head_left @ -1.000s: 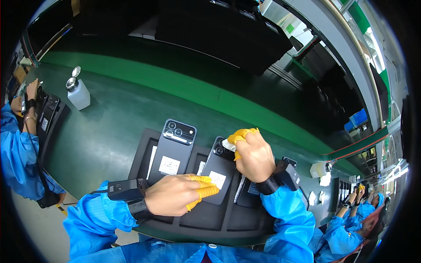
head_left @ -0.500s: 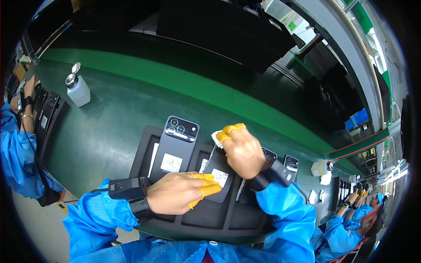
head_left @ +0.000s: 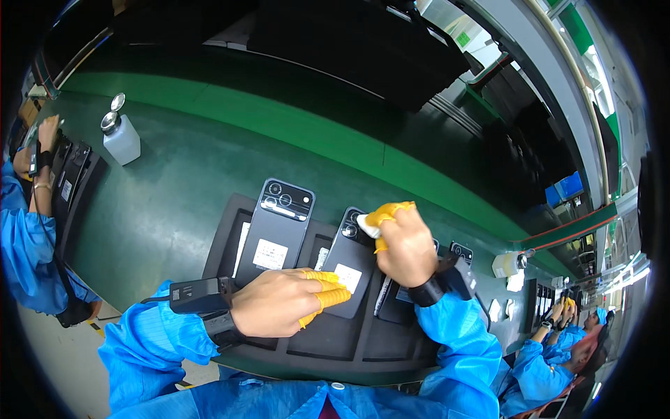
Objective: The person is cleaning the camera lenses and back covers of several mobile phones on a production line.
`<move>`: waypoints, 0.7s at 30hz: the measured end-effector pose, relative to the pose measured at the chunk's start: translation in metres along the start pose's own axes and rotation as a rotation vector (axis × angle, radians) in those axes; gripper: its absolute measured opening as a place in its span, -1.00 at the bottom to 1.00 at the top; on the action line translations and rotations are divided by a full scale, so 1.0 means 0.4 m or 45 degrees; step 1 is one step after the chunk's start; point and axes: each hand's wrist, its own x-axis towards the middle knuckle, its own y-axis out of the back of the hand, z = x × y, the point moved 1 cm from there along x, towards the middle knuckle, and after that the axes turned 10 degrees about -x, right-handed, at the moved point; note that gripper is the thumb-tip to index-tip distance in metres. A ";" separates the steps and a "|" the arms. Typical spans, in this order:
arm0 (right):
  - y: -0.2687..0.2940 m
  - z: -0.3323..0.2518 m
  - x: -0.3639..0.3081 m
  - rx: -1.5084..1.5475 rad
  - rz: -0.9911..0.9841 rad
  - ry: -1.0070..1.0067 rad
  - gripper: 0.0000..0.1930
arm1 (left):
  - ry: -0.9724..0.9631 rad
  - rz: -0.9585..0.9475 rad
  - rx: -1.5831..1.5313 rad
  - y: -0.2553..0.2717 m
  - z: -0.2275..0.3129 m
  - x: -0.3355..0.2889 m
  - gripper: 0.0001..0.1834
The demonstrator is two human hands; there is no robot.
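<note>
A dark grey smartphone, back up with a white label, lies slightly tilted over the black foam tray. My left hand, in yellow finger cots, grips its lower left part, fingers across the label and thumb by the edge. My right hand, also in yellow finger cots, pinches a white wipe against the phone's camera area, partly hiding it. To the left, a second smartphone rests back up in the tray. Another phone lies partly under my right wrist.
A white pump bottle with a raised metal lid stands at the far left of the green table. A second bottle and crumpled white wipes are on the right. Co-workers in blue sit at the left and right.
My right hand has moved right and slightly down with the wipe, from the phone's upper left edge onto its camera area, uncovering some lenses. My left hand stays nearly in place.
</note>
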 end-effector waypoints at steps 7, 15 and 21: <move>-0.022 -0.076 0.013 0.069 0.035 0.042 -0.71 | 0.080 -0.065 0.029 0.003 0.000 -0.002 -0.47; 0.017 -0.029 0.007 0.640 -0.159 0.269 -0.69 | 0.048 -0.013 0.009 0.003 0.004 -0.003 -0.42; 0.040 0.028 -0.006 0.126 0.079 -0.011 -0.68 | -0.056 0.085 0.006 -0.002 -0.004 0.001 -0.42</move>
